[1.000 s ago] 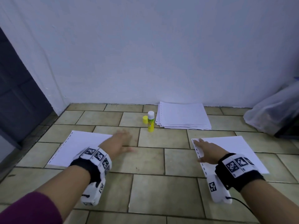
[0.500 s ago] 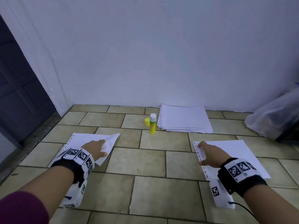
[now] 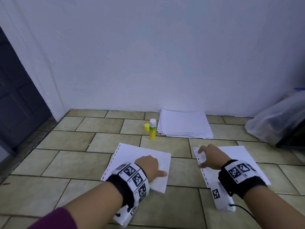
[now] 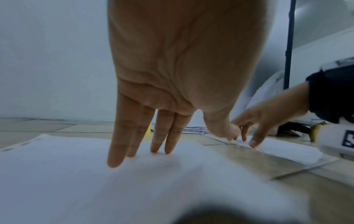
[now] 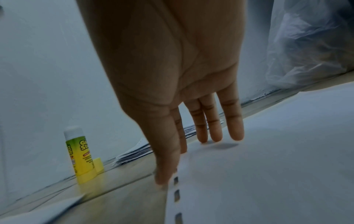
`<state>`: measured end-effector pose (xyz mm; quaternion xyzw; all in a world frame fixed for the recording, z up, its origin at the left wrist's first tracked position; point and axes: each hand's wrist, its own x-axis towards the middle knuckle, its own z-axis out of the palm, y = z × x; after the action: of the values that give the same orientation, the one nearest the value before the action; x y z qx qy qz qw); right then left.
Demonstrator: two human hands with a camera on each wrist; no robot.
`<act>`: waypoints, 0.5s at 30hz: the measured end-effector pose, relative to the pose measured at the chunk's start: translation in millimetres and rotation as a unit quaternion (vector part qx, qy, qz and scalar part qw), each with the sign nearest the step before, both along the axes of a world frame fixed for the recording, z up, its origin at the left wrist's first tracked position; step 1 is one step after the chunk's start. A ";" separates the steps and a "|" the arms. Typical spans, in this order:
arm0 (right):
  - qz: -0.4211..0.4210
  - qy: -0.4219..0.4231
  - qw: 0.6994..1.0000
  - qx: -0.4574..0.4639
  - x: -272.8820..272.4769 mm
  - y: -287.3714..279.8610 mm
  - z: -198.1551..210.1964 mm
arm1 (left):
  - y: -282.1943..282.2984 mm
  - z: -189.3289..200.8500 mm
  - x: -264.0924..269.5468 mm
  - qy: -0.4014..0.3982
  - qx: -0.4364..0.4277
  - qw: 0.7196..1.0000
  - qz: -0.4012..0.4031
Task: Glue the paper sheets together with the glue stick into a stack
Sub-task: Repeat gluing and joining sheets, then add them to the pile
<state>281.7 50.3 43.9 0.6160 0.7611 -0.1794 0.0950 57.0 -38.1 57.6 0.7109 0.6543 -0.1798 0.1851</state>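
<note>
Left hand (image 3: 149, 166) lying flat, fingers straight, on punched-edge white sheet (image 3: 145, 156) at 7 o'clock. Right hand (image 3: 210, 158) pressing flat on second sheet (image 3: 244, 156) at 5. Cylindrical glue stick (image 3: 152, 129) standing uncapped at 12, just beside layered paper stack (image 3: 184, 124).

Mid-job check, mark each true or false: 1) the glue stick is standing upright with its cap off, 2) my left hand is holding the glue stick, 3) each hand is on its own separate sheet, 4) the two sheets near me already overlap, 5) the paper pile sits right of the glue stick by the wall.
1) True. The glue stick stands upright and its yellow cap lies beside it.
2) False. The left hand rests with straight fingers on the left sheet; nothing touches the stick.
3) True. The right hand rests on the punched edge of the right sheet.
4) False. Bare floor shows between them.
5) True. The pile lies right of the stick, against the wall.
</note>
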 end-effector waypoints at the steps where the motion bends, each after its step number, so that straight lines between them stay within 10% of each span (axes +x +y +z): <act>1: 0.000 0.000 1.000 0.005 0.4 0.8 0.4 | 1.9 -2.2 2.2 0.005 -0.011 1.000 -0.015; 15: 0.030 -0.040 0.999 0.015 -15.3 12.3 17.9 | 4.8 -6.4 -25.3 0.058 -0.013 0.990 -0.126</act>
<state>266.3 62.6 61.9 0.6008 0.7775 -0.1403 0.1215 31.7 -33.3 51.2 0.7735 0.5668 -0.2510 0.1320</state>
